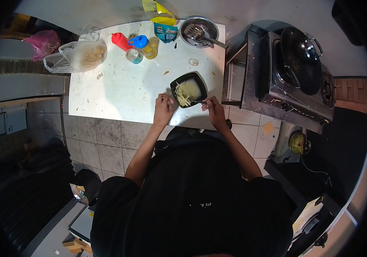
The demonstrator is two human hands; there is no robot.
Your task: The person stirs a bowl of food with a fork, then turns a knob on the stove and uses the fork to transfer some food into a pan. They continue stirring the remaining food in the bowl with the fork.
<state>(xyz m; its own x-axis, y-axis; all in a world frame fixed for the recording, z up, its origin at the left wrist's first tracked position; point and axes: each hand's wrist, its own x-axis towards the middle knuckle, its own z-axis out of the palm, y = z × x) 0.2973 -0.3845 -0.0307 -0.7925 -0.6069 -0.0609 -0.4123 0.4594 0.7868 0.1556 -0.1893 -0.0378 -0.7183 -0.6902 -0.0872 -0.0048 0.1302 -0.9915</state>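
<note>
Because the camera looks down from well above and the picture is dim, the small things are hard to read: the utensil in the right hand is only a thin dark line, its tip lying in the black tray, and its kind cannot be told. The right hand's fingers are pinched shut on it. The left hand rests with fingers curled against the tray's near left edge; whether it truly grips the rim is unclear. Pale strips of food fill the tray, which sits near the front edge of a white table. Farther back stand a red bottle, a blue-capped bottle, a plastic bag and a metal bowl. To the right, a dark pan sits on a stove. The floor is tiled.
</note>
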